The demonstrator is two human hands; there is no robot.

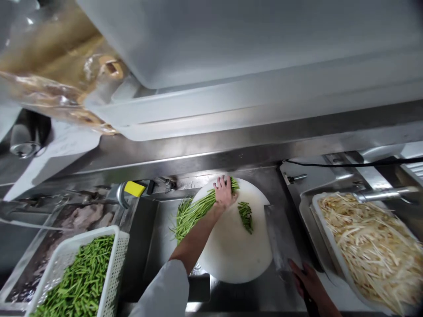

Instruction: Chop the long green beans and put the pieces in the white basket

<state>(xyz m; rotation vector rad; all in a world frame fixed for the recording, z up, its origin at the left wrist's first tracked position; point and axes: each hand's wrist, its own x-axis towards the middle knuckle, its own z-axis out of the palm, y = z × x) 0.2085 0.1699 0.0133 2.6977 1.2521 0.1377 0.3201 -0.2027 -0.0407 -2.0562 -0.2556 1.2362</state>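
Presses a bundle of long green stalks (200, 210) against a rounded white cutting board (238, 259) with the left hand (224, 193), with fingers gripping the bunch near its upper-right end. Holds it near a small pile of cut green pieces (245, 217) on the same board. Grips a dark handle (309, 304) in the right hand (307, 281), with fingers closed, off the board's lower right. Works between a white perforated basket (118, 257) of chopped greens (82, 273) at left and a white tray (331, 243) of bean sprouts (373, 242) at right.
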